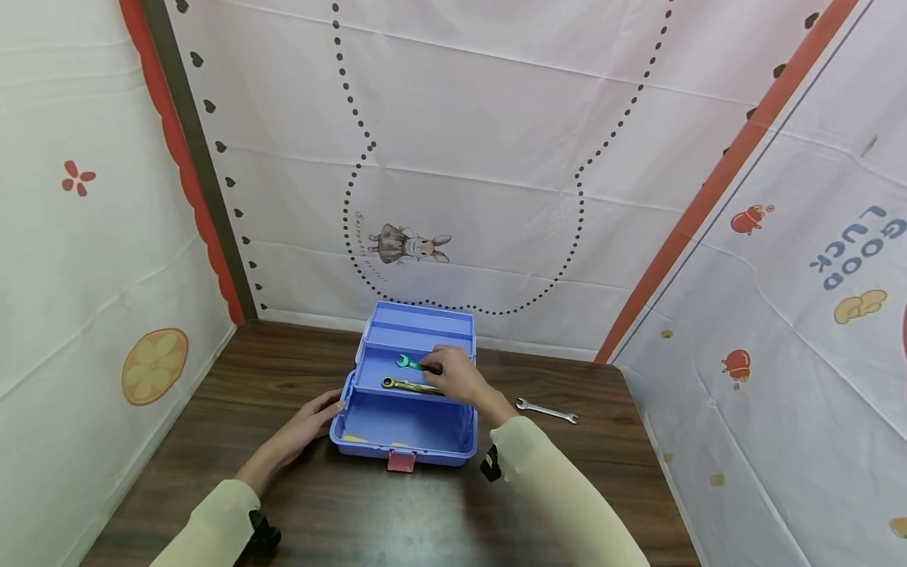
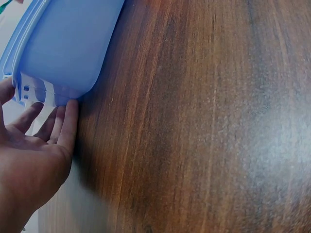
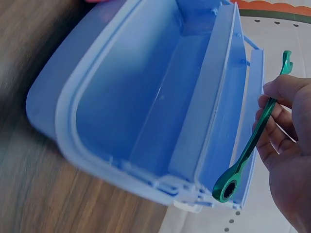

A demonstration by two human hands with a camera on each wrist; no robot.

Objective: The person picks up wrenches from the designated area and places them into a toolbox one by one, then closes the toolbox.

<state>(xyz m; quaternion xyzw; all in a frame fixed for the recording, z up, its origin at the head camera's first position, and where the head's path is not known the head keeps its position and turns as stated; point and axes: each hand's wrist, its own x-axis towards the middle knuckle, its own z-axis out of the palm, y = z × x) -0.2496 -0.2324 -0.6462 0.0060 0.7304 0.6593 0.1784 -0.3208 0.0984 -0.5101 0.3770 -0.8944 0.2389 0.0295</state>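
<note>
Pinching the green wrench (image 3: 256,132), our right fingers (image 3: 284,87) hold it roughly lengthwise over the tray (image 1: 375,370). Relaxed left fingers (image 2: 71,121) touch the toolbox (image 2: 73,43).

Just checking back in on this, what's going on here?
A person's right hand holds a shiny green metal wrench over the front tray of an open blue plastic toolbox, while the left hand touches the box's side. A yellow metallic wrench lies in that tray. A silver double open-ended wrench lies on the brown wood-grain table, to the right of the box.
</note>
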